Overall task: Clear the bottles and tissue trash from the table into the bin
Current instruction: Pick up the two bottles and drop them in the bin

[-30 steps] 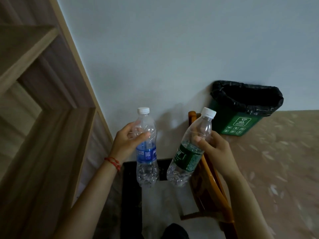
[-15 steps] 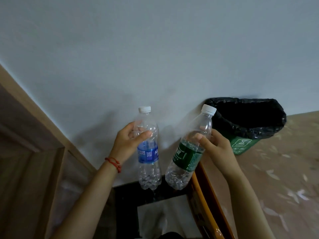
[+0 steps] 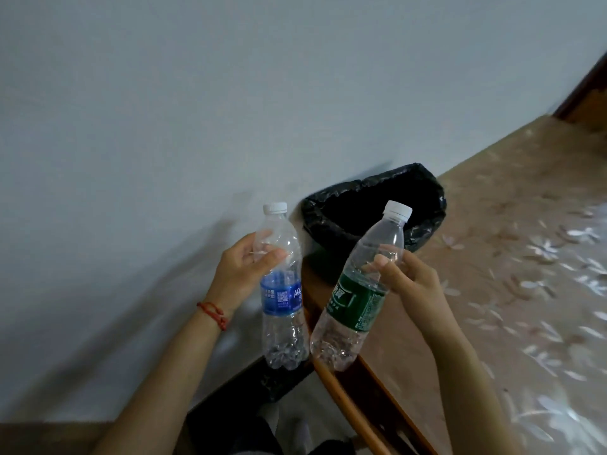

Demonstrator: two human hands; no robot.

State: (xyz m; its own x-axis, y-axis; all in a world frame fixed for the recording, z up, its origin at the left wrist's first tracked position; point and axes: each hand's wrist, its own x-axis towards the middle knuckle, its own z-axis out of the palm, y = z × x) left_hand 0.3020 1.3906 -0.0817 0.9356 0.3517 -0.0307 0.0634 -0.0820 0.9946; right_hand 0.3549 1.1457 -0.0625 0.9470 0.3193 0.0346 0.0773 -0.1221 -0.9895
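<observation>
My left hand [image 3: 241, 272] grips a clear plastic bottle with a blue label [image 3: 281, 298] by its upper body, held upright. A second clear bottle with a green label [image 3: 359, 303] leans to the right in the grip of my right hand [image 3: 407, 277]. Both bottles have white caps and look empty. The bin [image 3: 423, 205], lined with a black bag, stands against the wall just behind the two bottles, its mouth open. No tissue is in view.
A patterned tan floor [image 3: 512, 290] spreads to the right. A curved orange-brown wooden chair frame [image 3: 354, 399] runs below the bottles. The pale wall [image 3: 230, 110] fills the upper view, and a wooden edge [image 3: 588, 87] shows at the far right.
The view has swung to the right, so the wooden shelf on the left is gone and the bin now sits directly behind the bottles. Both hands still hold their bottles, nearer the bin.
</observation>
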